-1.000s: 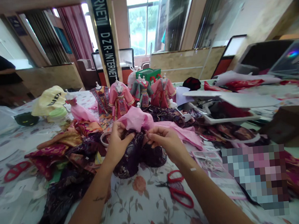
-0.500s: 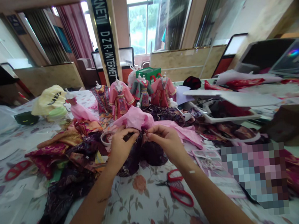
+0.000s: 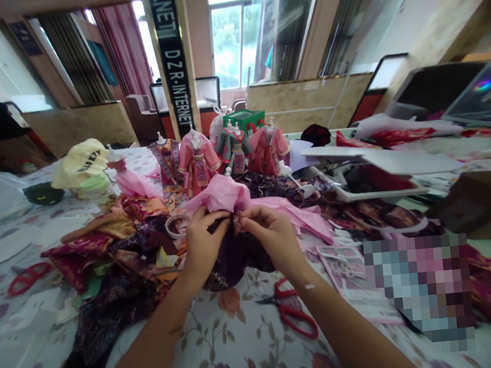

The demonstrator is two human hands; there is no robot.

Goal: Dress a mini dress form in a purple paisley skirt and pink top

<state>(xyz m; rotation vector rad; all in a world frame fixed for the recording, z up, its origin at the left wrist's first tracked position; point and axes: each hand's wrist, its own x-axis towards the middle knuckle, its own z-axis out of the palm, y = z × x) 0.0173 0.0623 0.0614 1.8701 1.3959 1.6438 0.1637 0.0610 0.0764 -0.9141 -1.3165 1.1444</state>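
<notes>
black pillar sign (image 3: 173, 58) reading "D.Z.R-INTERNET" (white letters, running vertically)

Floral-clothed table (image 3: 242, 344), red scissors (image 3: 293, 311), fabric scraps (image 3: 105, 248), dressed mannequins (image 3: 198, 162)

Dark purple fabric (image 3: 235, 259), pink cloth (image 3: 223, 194), red scissors (image 3: 293, 314), floral white tablecloth (image 3: 242, 344).

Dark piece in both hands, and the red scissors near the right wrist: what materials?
Dark piece: looks like woven purple-black brocade, faint sheen, soft folds, gripped by the left hand and right hand. Scissors: glossy red handles, likely plastic; dark blades, probably metal.
</notes>
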